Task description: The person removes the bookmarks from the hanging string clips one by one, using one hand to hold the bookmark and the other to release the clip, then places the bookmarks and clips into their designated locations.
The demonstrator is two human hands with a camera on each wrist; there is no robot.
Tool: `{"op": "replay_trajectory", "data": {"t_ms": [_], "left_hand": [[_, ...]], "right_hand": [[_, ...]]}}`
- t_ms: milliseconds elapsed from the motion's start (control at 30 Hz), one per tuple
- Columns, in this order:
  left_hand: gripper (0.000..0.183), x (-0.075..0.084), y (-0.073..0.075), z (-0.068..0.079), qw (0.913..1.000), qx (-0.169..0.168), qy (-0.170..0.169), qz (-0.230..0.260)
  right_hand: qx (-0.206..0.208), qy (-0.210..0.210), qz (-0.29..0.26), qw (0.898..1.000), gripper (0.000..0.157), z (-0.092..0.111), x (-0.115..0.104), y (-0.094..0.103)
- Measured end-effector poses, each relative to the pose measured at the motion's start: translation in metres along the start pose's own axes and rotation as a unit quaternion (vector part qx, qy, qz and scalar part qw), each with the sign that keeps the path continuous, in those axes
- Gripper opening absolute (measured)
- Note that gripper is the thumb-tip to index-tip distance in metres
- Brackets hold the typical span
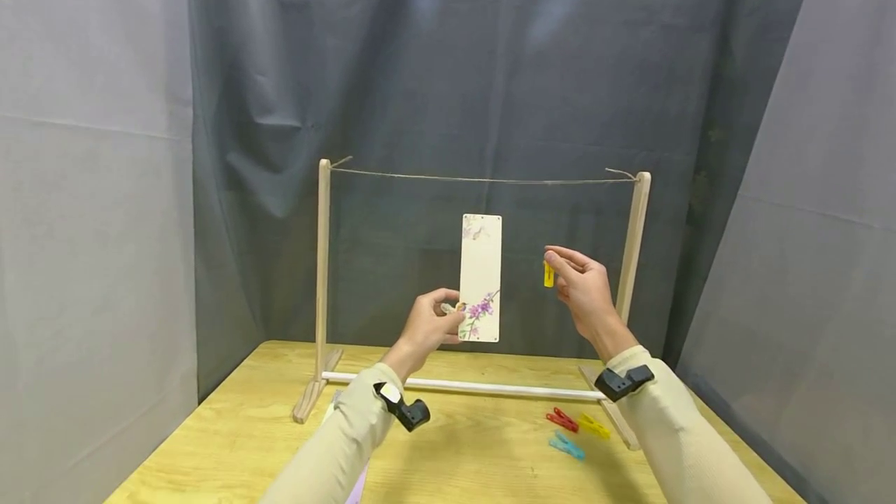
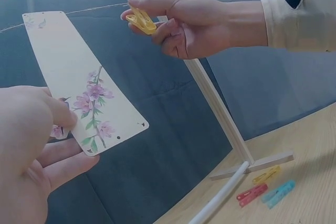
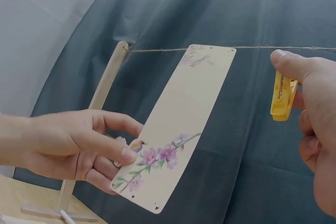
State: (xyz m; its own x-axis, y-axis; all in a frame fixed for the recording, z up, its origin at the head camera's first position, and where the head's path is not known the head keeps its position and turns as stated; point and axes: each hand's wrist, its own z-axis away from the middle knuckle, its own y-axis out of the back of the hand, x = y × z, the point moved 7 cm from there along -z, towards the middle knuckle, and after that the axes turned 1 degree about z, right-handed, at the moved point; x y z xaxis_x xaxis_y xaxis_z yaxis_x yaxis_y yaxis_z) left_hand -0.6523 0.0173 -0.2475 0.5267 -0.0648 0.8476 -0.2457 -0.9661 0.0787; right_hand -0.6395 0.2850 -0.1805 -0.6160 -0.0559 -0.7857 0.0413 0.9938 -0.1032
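Note:
My left hand (image 1: 427, 323) pinches a tall cream card (image 1: 481, 263) near its lower left edge. The card stands upright, printed with pink-purple blossoms and a small bird, with small dark dots along its short ends. Part of its lower print is hidden behind my left thumb. To the right, my right hand (image 1: 584, 290) holds a yellow clothespin (image 3: 283, 95) between thumb and fingers, apart from the card. A thin string (image 1: 420, 176) stretches between two wooden posts; in the head view the card's top edge is below it.
The wooden stand has a left post (image 1: 323, 271), a right post (image 1: 633, 247) and a white bottom bar (image 1: 476, 387). On the table (image 1: 231, 442) near the right foot lie red (image 1: 562, 420), yellow (image 1: 593, 425) and blue (image 1: 566, 446) clothespins. A pale purple sheet (image 1: 358, 486) lies partly under my left forearm.

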Motion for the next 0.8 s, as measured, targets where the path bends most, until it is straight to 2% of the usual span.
{"op": "replay_trajectory", "data": {"t_ms": [233,467,800], "left_hand": [[0.037,-0.004,0.003,0.007,0.9999,-0.006,0.008,-0.006],[0.036,-0.002,0.007,0.013,1.0,-0.001,-0.004,-0.006],[0.037,-0.006,0.015,0.023,1.0,-0.006,0.001,-0.006]], "right_hand": [[0.006,0.006,0.02,1.0,0.035,0.01,-0.001,-0.001],[0.007,-0.007,0.029,1.0,0.037,0.017,0.011,0.005],[0.04,-0.016,0.017,0.999,0.037,0.034,0.03,0.023]]}}
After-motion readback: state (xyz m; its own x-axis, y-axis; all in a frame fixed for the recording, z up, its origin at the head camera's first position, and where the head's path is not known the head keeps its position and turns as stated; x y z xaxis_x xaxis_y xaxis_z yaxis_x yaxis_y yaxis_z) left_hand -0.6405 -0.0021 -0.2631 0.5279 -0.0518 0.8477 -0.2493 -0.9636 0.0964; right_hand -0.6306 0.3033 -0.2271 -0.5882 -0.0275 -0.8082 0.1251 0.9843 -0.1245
